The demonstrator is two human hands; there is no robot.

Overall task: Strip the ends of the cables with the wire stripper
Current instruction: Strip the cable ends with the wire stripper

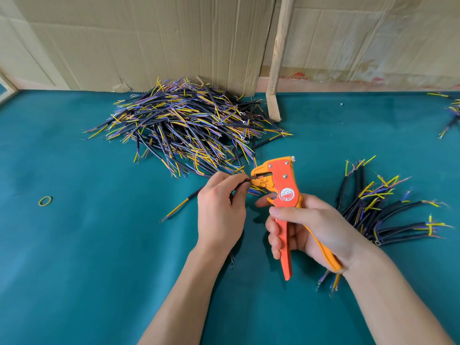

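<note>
Left hand (219, 210) pinches a cable (245, 181), feeding its end level into the stripper (281, 190) head; right hand (311, 227) grips the handles, to squeeze once seated.

Two bare forearms, no sleeves seen, left hand (220, 210) and right hand (313, 230) ungloved, no rings or watch shown, nails kept short

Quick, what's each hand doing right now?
Left hand: pinching a cable, end in the stripper's mouth.
Right hand: gripping the stripper.
</note>
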